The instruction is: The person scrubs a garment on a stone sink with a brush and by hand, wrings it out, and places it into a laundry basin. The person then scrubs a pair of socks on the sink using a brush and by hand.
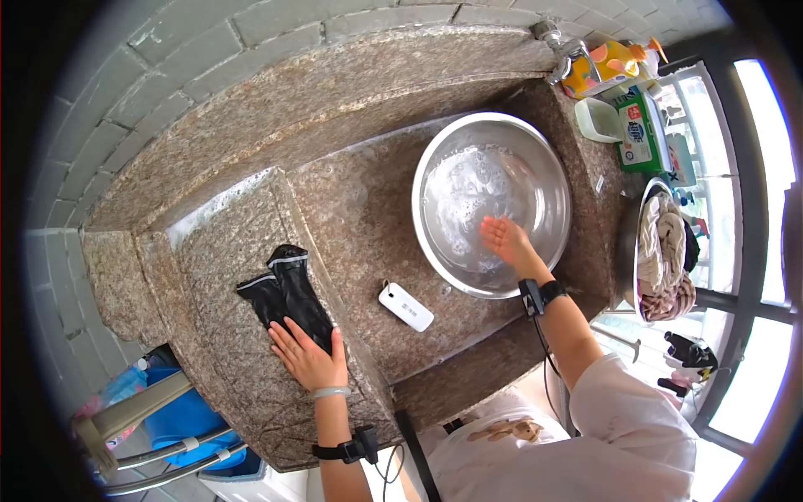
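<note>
My left hand point(309, 356) lies flat with fingers spread on a pair of wet black socks point(288, 289), pressing their lower ends against the ribbed stone washboard slab point(226, 351). Pale stripes run near the sock cuffs. Above the soapy water in a round steel basin point(425, 243), my right hand point(506, 238) is stretched out with nothing in it; whether it touches the water I cannot tell. Between the two hands, a white oblong object point(406, 306) with a dark loop at one end rests on the sink floor.
A tap point(569, 57) juts from the back wall. On the right ledge stand an orange pump bottle point(598, 69), a pale plastic tub point(598, 120) and a green box point(640, 130). Another bowl holds crumpled clothes point(663, 251). A blue bucket point(180, 414) stands lower left.
</note>
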{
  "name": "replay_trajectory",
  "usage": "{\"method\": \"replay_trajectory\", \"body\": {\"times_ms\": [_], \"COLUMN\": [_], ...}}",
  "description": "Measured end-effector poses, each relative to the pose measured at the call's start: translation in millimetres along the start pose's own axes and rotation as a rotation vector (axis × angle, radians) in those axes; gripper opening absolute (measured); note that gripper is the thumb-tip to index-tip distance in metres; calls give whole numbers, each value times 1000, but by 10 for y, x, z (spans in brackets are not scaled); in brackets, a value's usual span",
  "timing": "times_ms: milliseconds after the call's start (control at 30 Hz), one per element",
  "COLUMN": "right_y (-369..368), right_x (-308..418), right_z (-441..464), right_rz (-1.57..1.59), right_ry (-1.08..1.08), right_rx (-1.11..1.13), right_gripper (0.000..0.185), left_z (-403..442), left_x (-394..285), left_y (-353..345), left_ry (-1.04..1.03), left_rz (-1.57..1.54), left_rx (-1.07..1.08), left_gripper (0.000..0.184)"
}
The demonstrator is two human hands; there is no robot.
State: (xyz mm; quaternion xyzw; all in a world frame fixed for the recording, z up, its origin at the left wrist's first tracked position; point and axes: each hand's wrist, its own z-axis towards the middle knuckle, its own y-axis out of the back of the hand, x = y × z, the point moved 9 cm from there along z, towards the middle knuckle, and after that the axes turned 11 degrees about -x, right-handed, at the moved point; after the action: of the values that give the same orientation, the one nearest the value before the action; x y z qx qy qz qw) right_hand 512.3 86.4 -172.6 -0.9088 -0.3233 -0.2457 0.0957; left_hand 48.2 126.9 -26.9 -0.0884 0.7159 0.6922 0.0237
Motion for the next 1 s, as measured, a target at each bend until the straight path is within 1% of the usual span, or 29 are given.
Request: {"method": "replay_trajectory", "body": {"times_ms": [33,100,133,200,233,267,300,333,367,400,433,467,500,533,567,600,633,667,700,733,767,800,867,900,933,967,1000], "right_y": [110,192,177,-571,-760,-1288,-1656,-1809,-2098,-2325,-2479,-2631,-2787,-3004,-3312,-3536,-3672,-3781,-3880,-3910,-3900,-3882,-3671,-3457,-3250,-3066,-2935], "right_x": [-66,-121,-152,-278,-349,-444,-378,-382,-481,-534,-800,-986,-1169,-1365,-1304,-1121,-956,-797,-895,-1002,-1133,-1256,-1547,-1525,-1531,-1520,-1524], "right_z": [208,380,435,-123,-132,-378,-756,-1058,-1494,-1960,-2202,-2423,-2498,-2379,-2232,-2212,-2249,-2356,-2262,-2237,-2301,-2368,-2455,-2607,-2679,-2837,-3076], "right_rz": [-4,-280,-281,-224,-223,58,354,-14,-159,-282,-445,-505,-607,-690,-777,-828,-922,-989,-992,-985,-1019,-1050,-1091,-1027,-894,-691,-597], "right_ry": [0,60,58,-136,-143,-328,-513,-357,-363,-303,-383,-394,-343,-87,421,916,1256,1597,1551,1560,1656,1756,1650,1621,1518,1445,1450], "right_rx": [2,-150,-137,175,189,646,1092,1063,1231,1404,1442,1460,1407,1357,1227,1043,863,651,670,690,750,804,934,933,923,958,975], "right_gripper": [43,38,38,36,36,38,40,47,52,55,55,52,46,42,43,44,47,50,50,50,46,42,29,25,22,19,14], "left_z": [-2,3,11,2,2,14,19,14,28,41,51,62,68,71,69,57,45,25,-2,-67,-149,-189,-235,-222,-171,-113,-70], "left_x": [6,6,10,13,14,24,28,34,30,24,21,26,46,-3,3,28,32,85,107,142,227,268,452,470,490,464,473], "left_y": [-8,-13,-9,-28,-31,-30,-47,-61,-63,-62,-66,-79,-121,-16,-20,-47,-42,3,-12,-13,-48,8,140,176,201,86,-94], "left_ry": [-5,-9,-2,-1,-1,6,12,19,21,20,6,-8,-16,-25,-38,-49,-91,-76,-90,-103,-118,-110,133,163,172,65,-41], "left_rz": [12,25,35,30,33,46,18,-7,-3,-2,-18,-37,-10,-61,-62,-64,-82,-78,-90,-99,-6,-2,-249,-226,-236,-1,235], "left_rx": [1,-1,-9,9,15,9,24,41,51,49,36,19,25,13,-7,-24,-48,-58,8,79,55,39,-31,-17,-32,78,189], "left_gripper": [87,88,88,88,88,88,88,88,87,88,88,88,87,80,75,70,66,66,66,66,73,73,84,89,89,85,82]}}
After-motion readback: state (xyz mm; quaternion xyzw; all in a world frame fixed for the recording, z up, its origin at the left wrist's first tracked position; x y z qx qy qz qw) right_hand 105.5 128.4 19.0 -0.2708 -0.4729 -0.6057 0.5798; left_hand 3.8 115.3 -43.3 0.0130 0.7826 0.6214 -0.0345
